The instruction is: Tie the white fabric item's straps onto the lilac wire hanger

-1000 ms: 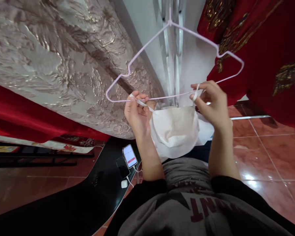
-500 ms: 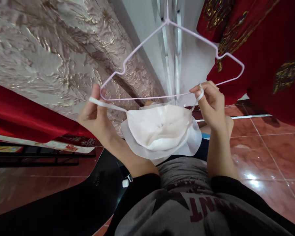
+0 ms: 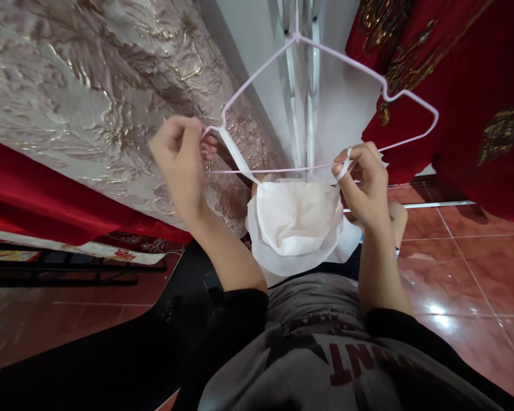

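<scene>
In the head view, a thin, light pink clothes hanger [image 3: 346,55] hangs upright in front of the person. Below its lower bar there is a soft white fabric garment [image 3: 300,217] with layered, rounded edges, placed just above the person's lap. Its left white fabric strap [image 3: 235,149] goes up from the corner of the garment and passes over the left notch of the hanger. The left hand [image 3: 184,154] is at the left end of the hanger and covers it, with the fingers curled; it is blurred, so I cannot tell if it grips. The right hand [image 3: 365,177] has thumb and forefinger closed on the narrow white loop [image 3: 345,169], which goes around the forefinger, beside the lower bar. To the left hangs a pale, shiny embossed cloth [image 3: 89,85]; to the right, a red cloth with gold sequins [image 3: 462,142]. A black, smooth desk [image 3: 111,354] stands at lower left, above reddish floor tiles [image 3: 449,274].
</scene>
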The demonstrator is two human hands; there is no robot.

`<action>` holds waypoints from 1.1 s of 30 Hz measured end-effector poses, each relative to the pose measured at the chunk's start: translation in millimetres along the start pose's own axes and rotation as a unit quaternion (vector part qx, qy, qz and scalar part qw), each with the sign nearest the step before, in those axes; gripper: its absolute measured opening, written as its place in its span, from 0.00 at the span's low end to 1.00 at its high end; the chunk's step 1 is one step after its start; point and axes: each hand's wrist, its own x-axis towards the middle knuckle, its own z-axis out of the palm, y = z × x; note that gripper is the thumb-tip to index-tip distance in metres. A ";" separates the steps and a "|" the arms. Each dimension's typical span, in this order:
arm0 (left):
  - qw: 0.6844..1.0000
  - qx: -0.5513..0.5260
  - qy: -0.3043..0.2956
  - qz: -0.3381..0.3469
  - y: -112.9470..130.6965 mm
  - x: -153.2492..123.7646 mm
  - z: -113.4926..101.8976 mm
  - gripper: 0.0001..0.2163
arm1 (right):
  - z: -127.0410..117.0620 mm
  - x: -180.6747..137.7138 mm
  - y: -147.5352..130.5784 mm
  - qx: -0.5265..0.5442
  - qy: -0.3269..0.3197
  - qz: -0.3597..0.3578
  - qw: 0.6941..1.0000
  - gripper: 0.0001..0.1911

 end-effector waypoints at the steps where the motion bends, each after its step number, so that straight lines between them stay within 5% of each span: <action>1: 0.998 -0.039 0.042 -0.017 -8.5 -9.0 2.5 0.13 | -0.4 -0.1 0.6 -0.001 0.000 -0.004 1.000 0.17; 3: 0.987 -0.122 0.093 -0.052 -26.2 -29.6 9.7 0.09 | -0.5 -0.4 0.3 -0.005 -0.007 -0.013 1.000 0.16; 10: 0.974 -0.219 0.048 -0.045 -52.9 -72.3 34.5 0.08 | -8.7 -5.1 4.9 0.025 -0.009 0.006 1.000 0.11; 12: 0.977 -0.202 0.058 -0.033 -51.6 -72.8 34.6 0.04 | -17.9 -4.1 17.1 0.031 0.061 0.007 0.998 0.13; 16: 0.984 -0.154 0.076 -0.051 -47.4 -72.6 32.1 0.10 | -48.8 12.2 40.8 0.050 0.319 -0.008 0.946 0.10; 17: 0.984 -0.154 0.076 -0.051 -46.4 -73.0 31.9 0.09 | -57.1 19.0 41.9 0.043 0.326 -0.009 0.944 0.09; 22: 0.976 -0.209 0.049 -0.024 -44.5 -75.0 34.3 0.05 | -77.5 54.8 9.3 -0.046 0.127 0.015 0.991 0.04; 27: 0.978 -0.198 0.052 -0.024 -47.7 -72.6 34.0 0.07 | -69.6 72.9 -28.0 -0.162 -0.026 -0.022 0.986 0.10; 30: 0.980 -0.187 0.065 -0.032 -48.0 -70.9 33.6 0.08 | -61.8 68.6 -33.8 -0.198 -0.030 -0.083 0.976 0.16; 33: 0.980 -0.176 0.077 -0.045 -47.1 -71.0 34.8 0.07 | -48.9 52.5 -34.1 -0.189 0.064 -0.169 0.965 0.18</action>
